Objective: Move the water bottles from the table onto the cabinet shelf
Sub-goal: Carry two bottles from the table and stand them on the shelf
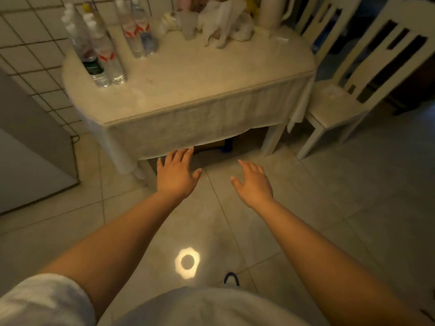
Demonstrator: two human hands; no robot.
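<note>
Several clear plastic water bottles stand on the cloth-covered table (188, 90). One cluster (94, 50) is at the table's left edge, a dark-labelled bottle (93, 65) at its front. A second pair (138, 29) with red-and-white labels stands further back. My left hand (177, 171) and my right hand (253, 182) are stretched out in front of me, below the table's front edge and over the floor. Both have spread fingers and hold nothing. Neither touches a bottle. No cabinet shelf shows clearly.
Crumpled white cloths or paper (226, 22), a cup (188, 24) and a pale jug (270, 10) crowd the table's back. Two cream chairs (353, 74) stand to the right. A grey appliance or cabinet side (28, 142) is at the left against the tiled wall.
</note>
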